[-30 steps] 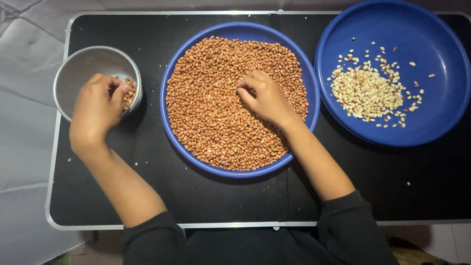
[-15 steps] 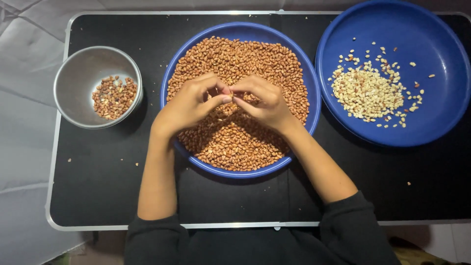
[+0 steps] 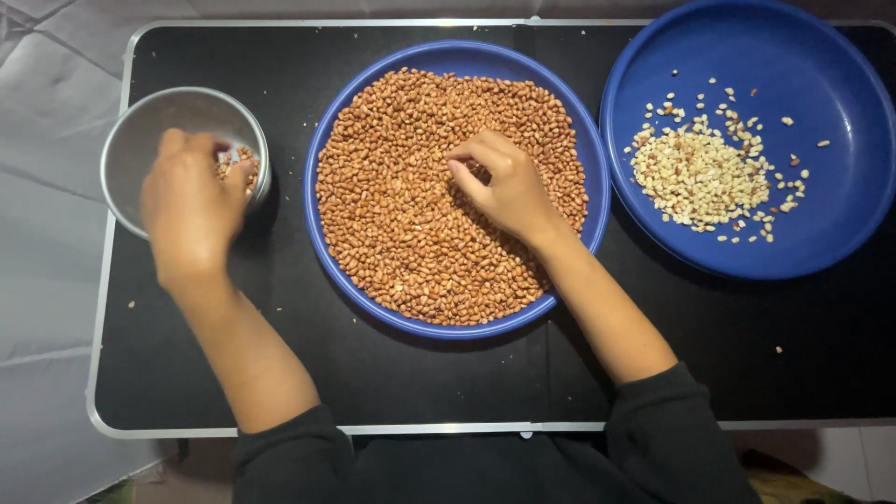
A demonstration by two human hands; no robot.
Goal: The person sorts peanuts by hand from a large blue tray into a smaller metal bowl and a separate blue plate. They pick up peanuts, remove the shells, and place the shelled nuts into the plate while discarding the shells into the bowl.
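A blue plate [image 3: 597, 201] in the middle of the black table is heaped with brown, skin-on peanuts [image 3: 401, 224]. My right hand [image 3: 504, 187] rests on the heap with its fingers pinched into the nuts. My left hand [image 3: 191, 210] hangs over a small steel bowl [image 3: 140, 131] at the left, fingers curled down into it; a few nuts [image 3: 241, 163] show in the bowl beside my fingers. What my left fingers hold is hidden. A second blue plate [image 3: 840, 187] at the right carries a small pile of pale, skinless peanuts [image 3: 695, 177].
The black folding table [image 3: 420, 383] has a metal rim and stands on a grey sheet [image 3: 47, 280]. A few crumbs lie scattered on the tabletop at the left and right. My dark sleeves are at the table's near edge.
My left hand has gone from the middle plate, where it met my right hand, back left over the steel bowl. My right hand has stayed on the brown peanuts.
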